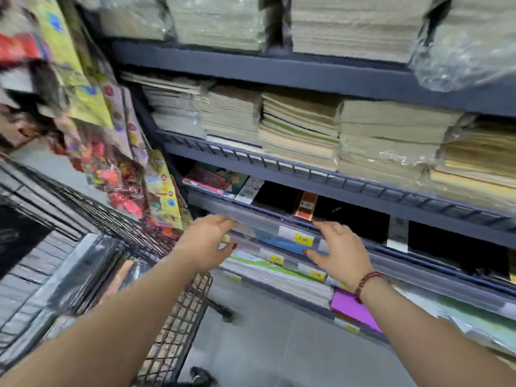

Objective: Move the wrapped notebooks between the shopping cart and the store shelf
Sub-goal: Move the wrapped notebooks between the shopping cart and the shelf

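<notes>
Wrapped notebooks (301, 129), flat paper stacks in crinkled clear plastic, fill the blue metal shelf (321, 177) above both hands. Left hand (208, 241) and right hand (339, 251), empty with fingers spread, reach beneath it; wire cart (178, 325) lower left.

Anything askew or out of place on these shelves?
Yes. On the dark shelf level above both hands, an orange-brown packet leans tilted by itself, and a white barcoded item lies skewed over the shelf edge. The wrapped notebook stacks above sit unevenly. Nothing looks spilled.

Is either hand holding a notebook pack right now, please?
No, the left hand and right hand reach open and empty toward the shelf.
</notes>
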